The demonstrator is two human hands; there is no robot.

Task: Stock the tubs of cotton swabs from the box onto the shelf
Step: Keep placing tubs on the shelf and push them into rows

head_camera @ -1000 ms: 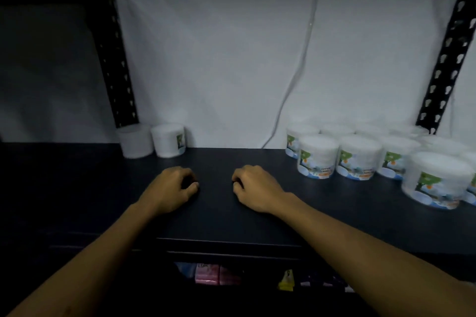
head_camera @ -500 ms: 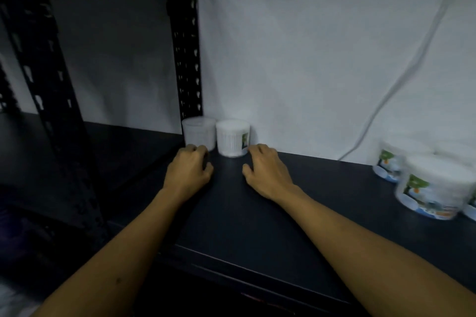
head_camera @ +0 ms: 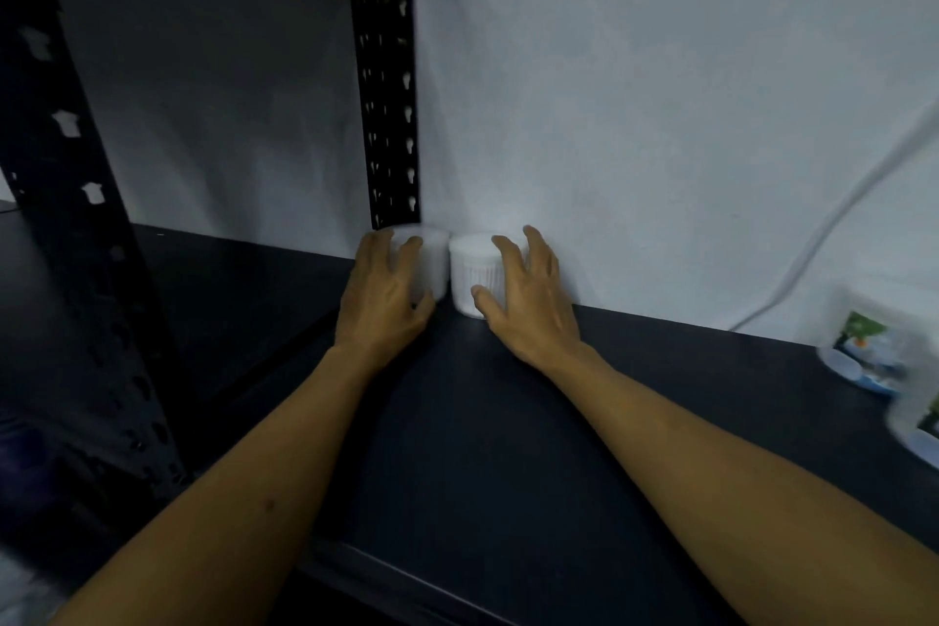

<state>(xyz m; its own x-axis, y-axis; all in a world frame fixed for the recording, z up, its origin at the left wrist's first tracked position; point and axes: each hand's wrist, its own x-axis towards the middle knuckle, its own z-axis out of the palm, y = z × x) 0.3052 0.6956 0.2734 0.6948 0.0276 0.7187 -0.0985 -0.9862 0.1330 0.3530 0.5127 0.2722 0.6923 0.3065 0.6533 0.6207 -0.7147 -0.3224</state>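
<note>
Two white tubs of cotton swabs stand side by side at the back of the dark shelf (head_camera: 488,422), against the white wall. My left hand (head_camera: 383,290) wraps its spread fingers over the left tub (head_camera: 432,259), beside the black upright. My right hand (head_camera: 526,292) curls over the right tub (head_camera: 470,277), thumb on its front. Both tubs rest on the shelf. More tubs with green and blue labels (head_camera: 869,351) sit blurred at the far right. The box is out of sight.
A black perforated upright (head_camera: 388,81) rises just behind the left tub, and another one (head_camera: 76,229) stands nearer at the left. A white cable (head_camera: 833,224) hangs down the wall on the right. A neighbouring dark shelf stretches off to the left.
Both hands have moved forward from the shelf surface and closed over the two tubs at the back. The view has turned further left, pushing the labelled tubs to the right edge.
</note>
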